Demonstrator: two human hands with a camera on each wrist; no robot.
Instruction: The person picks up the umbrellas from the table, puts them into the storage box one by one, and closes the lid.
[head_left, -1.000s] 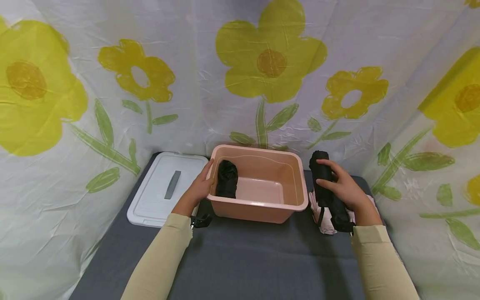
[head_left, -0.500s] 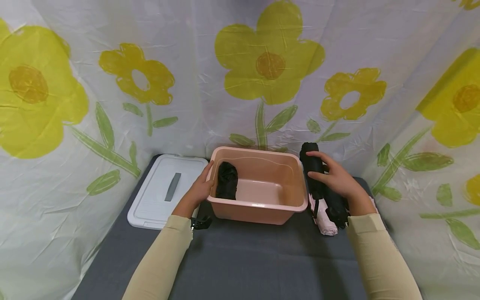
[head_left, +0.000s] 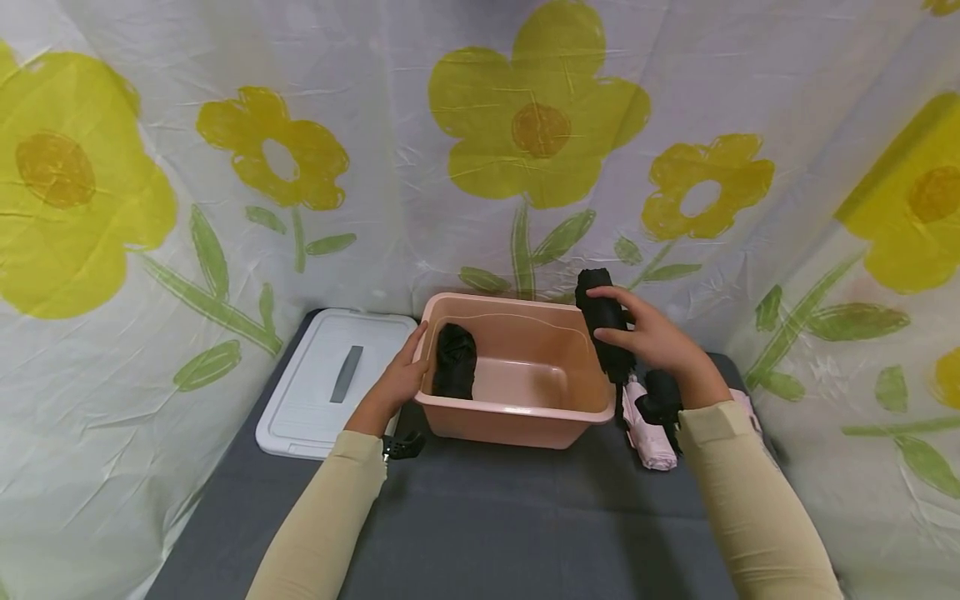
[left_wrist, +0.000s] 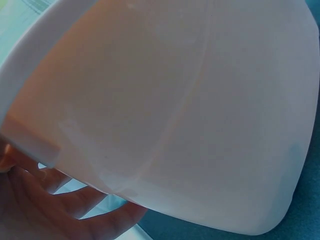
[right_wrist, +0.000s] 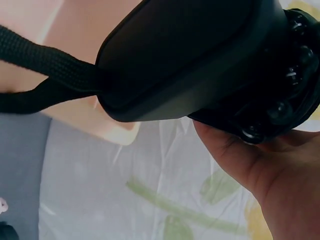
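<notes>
So the right hand (head_left: 651, 340) has a black folding umbrella (head_left: 604, 323) up at the right end of the pink plastic bin (head_left: 512, 427). The thumb and fingers are clamped around the umbrella's body, which tilts with its handle (right_wrist: 190, 55) end down and a wrist strap (right_wrist: 67, 77) looped off it. From the head view it overlaps the bin's right rim, but I honestly can't tell if they're touching.

Left hand (head_left: 400, 377) is gripping the bin's left rim, and the left wrist view shows gaps between those fingers. Inside the bin, against its left end, there's a black bundle (head_left: 454, 363), pretty much umbrella-shaped.

Just right of the bin lies a pink folded umbrella (head_left: 651, 435), with another bit of pink mostly hidden by the sleeve (head_left: 750, 492). Left of the bin: a white lid (head_left: 296, 421) with a grey handle strip (head_left: 347, 374). It's all on a dark grey worktop (head_left: 517, 525), with a yellow-flowered curtain (head_left: 390, 225) behind the bin.
</notes>
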